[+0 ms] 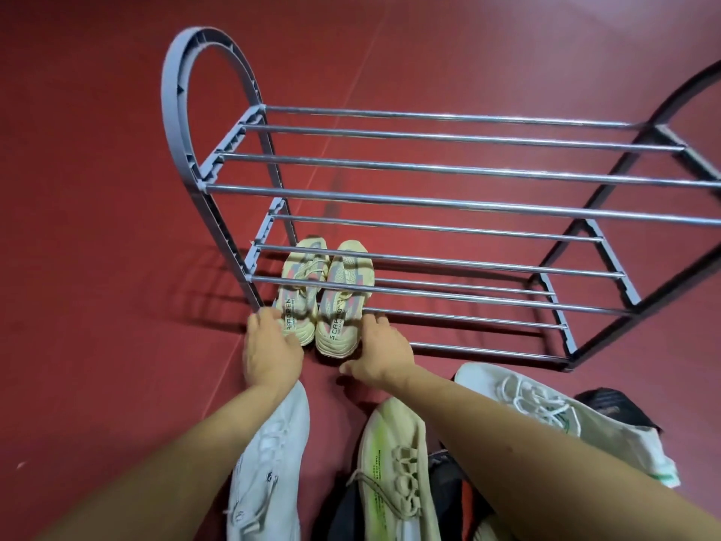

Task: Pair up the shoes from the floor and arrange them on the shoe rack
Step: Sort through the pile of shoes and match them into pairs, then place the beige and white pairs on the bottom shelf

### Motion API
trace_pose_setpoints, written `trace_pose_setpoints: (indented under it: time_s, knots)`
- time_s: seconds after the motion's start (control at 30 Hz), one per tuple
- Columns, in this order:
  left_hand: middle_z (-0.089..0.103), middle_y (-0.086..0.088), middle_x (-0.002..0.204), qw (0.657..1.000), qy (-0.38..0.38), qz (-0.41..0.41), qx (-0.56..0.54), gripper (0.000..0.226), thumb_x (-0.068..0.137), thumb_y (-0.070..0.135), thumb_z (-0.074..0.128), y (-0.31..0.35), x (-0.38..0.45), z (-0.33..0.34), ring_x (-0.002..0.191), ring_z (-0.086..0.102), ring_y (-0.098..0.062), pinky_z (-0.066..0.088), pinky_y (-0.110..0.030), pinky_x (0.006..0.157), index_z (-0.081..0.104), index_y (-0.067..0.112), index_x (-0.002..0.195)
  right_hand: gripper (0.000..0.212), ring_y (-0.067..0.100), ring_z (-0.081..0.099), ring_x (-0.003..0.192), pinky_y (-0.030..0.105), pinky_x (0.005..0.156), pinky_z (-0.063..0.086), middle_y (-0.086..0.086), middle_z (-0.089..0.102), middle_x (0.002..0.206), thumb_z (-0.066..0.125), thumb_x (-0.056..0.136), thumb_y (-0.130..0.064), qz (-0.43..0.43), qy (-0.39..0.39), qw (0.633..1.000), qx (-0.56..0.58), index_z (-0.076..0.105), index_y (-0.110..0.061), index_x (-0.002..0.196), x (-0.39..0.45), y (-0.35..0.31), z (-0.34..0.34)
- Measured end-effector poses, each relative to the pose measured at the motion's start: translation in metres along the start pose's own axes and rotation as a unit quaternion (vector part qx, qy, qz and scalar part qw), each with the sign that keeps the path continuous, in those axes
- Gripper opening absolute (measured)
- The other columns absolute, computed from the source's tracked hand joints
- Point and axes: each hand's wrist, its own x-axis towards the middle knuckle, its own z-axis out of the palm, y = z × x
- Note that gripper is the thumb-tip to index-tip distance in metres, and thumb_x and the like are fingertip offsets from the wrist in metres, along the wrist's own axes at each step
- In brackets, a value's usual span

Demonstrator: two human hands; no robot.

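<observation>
A pair of cream sneakers [325,294] was seen side by side at the left end of the shoe rack [429,197], on its lowest tier, heels toward the camera. The left hand [273,349] rested against the left heel, fingers relaxed and holding nothing; the right hand [376,355] lay beside the right heel, fingers spread wide. A white shoe [269,462], a cream-and-green shoe [398,466] and a white laced shoe [546,411] lay on the red floor [97,228].

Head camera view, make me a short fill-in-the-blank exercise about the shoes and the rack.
1. The cream sneakers with pink stripes stand on the ____ tier of the grey metal-bar shoe rack.
2. The floor is ____.
3. The left hand and right hand touch the sneakers' ____ ends.

Missing words: bottom; red; heel
</observation>
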Motion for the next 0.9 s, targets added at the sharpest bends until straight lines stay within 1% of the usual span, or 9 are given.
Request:
trace_pose_setpoints:
  time_s: [0.1,0.2,0.33,0.43,0.5,0.57,0.67,0.8,0.9]
  knots:
    - [0.073,-0.007,0.106,0.991,-0.031,-0.116,-0.06,0.021,0.084,0.011,0.063,-0.002,-0.013,0.008,0.106,0.065,-0.033,0.052,-0.036,0.091,0.067,0.018,0.103,0.056,0.034,0.057,0.12,0.042,0.097,0.045,0.011,0.06,0.128,0.067,0.086,-0.05,-0.007,0.013,0.997,-0.078,0.055,-0.012,0.127,0.01,-0.01,-0.001]
    - [0.072,-0.008,0.113,0.99,-0.097,-0.061,-0.081,0.031,0.086,0.004,0.06,-0.008,-0.013,0.015,0.109,0.065,-0.029,0.049,-0.034,0.098,0.068,0.012,0.115,0.031,0.033,0.06,0.116,0.041,0.092,0.043,0.009,0.066,0.124,0.053,0.095,-0.032,-0.014,0.03,0.991,-0.132,0.063,-0.015,0.118,0.016,-0.017,-0.001]
    - [0.067,-0.007,0.129,0.988,-0.147,-0.018,-0.047,0.042,0.091,0.009,0.058,-0.015,-0.019,0.009,0.12,0.061,-0.026,0.044,-0.033,0.104,0.06,0.012,0.133,0.027,0.034,0.055,0.12,0.043,0.097,0.041,0.008,0.067,0.125,0.055,0.094,-0.026,-0.038,0.001,0.983,-0.182,0.068,-0.015,0.115,0.007,-0.017,0.008]
    - [0.061,-0.003,0.135,0.97,-0.205,0.068,0.114,0.05,0.089,0.033,0.061,-0.031,-0.038,-0.005,0.128,0.055,-0.026,0.044,-0.041,0.105,0.053,0.017,0.136,0.026,0.036,0.059,0.114,0.043,0.091,0.043,0.011,0.065,0.121,0.053,0.094,-0.028,-0.111,0.012,0.978,-0.176,0.069,-0.014,0.109,-0.014,-0.012,-0.004]
    - [0.041,-0.001,0.152,0.945,-0.209,0.089,0.234,0.073,0.083,0.051,0.063,-0.051,-0.06,-0.016,0.142,0.038,-0.025,0.037,-0.05,0.11,0.038,0.023,0.145,0.027,0.037,0.061,0.107,0.04,0.085,0.045,0.012,0.065,0.113,0.049,0.095,-0.031,-0.183,0.021,0.97,-0.161,0.067,-0.012,0.1,-0.039,-0.003,-0.016]
    - [0.021,-0.005,0.16,0.954,-0.207,0.024,0.216,0.104,0.07,0.062,0.073,-0.071,-0.081,-0.026,0.148,0.023,-0.029,0.033,-0.055,0.111,0.021,0.024,0.152,0.026,0.035,0.063,0.098,0.039,0.079,0.048,0.011,0.065,0.103,0.05,0.096,-0.033,-0.235,0.0,0.962,-0.136,0.065,-0.011,0.091,-0.071,0.011,-0.029]
    - [0.035,-0.015,0.151,0.953,-0.22,-0.165,0.13,0.125,0.056,0.066,0.083,-0.086,-0.1,-0.034,0.138,0.041,-0.034,0.041,-0.043,0.106,0.025,0.008,0.15,0.025,0.028,0.064,0.089,0.039,0.074,0.052,0.003,0.063,0.095,0.051,0.096,-0.034,-0.267,-0.035,0.958,-0.1,0.064,-0.014,0.089,-0.12,0.038,-0.051]
    - [0.071,-0.014,0.109,0.941,-0.235,-0.242,-0.008,0.072,0.061,0.048,0.09,-0.088,-0.094,-0.039,0.089,0.069,-0.027,0.054,-0.032,0.067,0.066,0.001,0.11,0.027,0.021,0.064,0.085,0.039,0.076,0.053,-0.003,0.064,0.092,0.046,0.095,-0.041,-0.266,-0.057,0.957,-0.1,0.063,-0.02,0.09,-0.171,0.072,-0.079]
    - [0.074,-0.009,0.1,0.957,-0.243,-0.143,0.062,0.042,0.077,0.044,0.08,-0.079,-0.094,-0.043,0.087,0.069,-0.027,0.053,-0.034,0.072,0.068,0.011,0.099,0.035,0.015,0.064,0.077,0.037,0.071,0.054,-0.009,0.066,0.084,0.038,0.091,-0.05,-0.227,-0.059,0.967,-0.104,0.062,-0.025,0.085,-0.2,0.105,-0.1]
